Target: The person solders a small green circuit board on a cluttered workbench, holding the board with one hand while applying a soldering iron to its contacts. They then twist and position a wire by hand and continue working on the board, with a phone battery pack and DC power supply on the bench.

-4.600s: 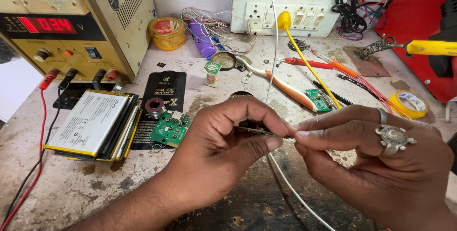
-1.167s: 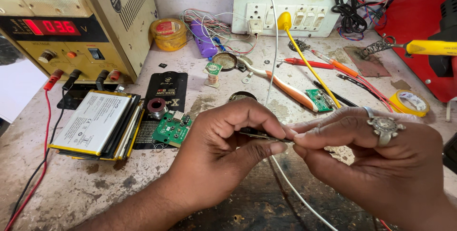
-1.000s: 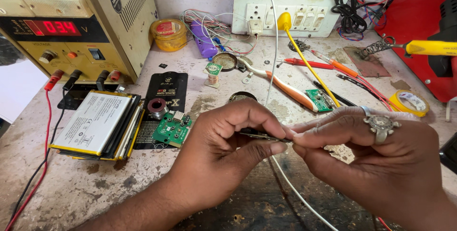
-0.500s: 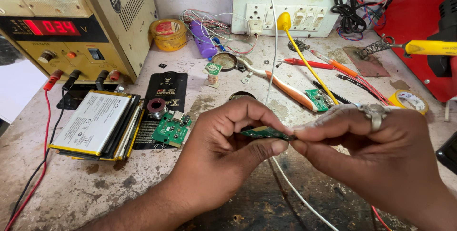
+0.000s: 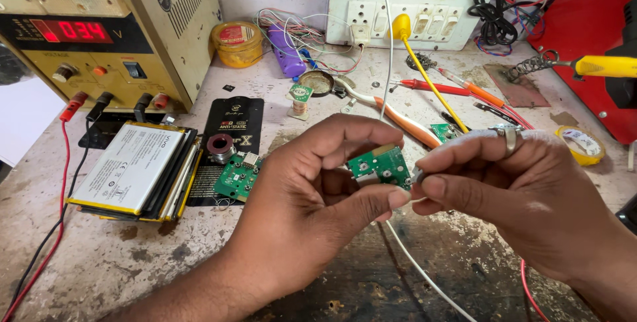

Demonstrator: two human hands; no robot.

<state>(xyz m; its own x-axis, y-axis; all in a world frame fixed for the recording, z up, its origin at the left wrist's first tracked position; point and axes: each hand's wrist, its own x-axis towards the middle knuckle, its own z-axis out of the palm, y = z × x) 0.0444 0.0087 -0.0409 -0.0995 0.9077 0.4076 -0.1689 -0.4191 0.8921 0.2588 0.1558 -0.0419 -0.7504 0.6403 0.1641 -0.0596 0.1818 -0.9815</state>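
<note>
Hands: two, a left hand (image 5: 312, 196) and a right hand (image 5: 524, 196).
Small green circuit boards: three, one held board (image 5: 381, 164) between the hands, one board by the mat (image 5: 237, 177), one board behind the right hand (image 5: 443, 131).
Bench power supplies: one cream-cased unit (image 5: 99, 30) with a red digit display.
Flat phone batteries: one stack (image 5: 136, 170); the count within the stack cannot be told.
Black anti-static mats: one (image 5: 233, 126).
Solder spools: two, a dark spool (image 5: 219, 145) and a small spool (image 5: 300, 98).
Yellow round tins: one (image 5: 237, 44).
Purple cylinders: one (image 5: 287, 51).
Yellow tape rolls: one (image 5: 582, 144).
Yellow-handled soldering irons: two, one iron by the sockets (image 5: 424, 76) and one iron in the coil stand (image 5: 597, 66).
Finger rings: one (image 5: 509, 137).
Wall socket panels: one (image 5: 405, 3).
</note>
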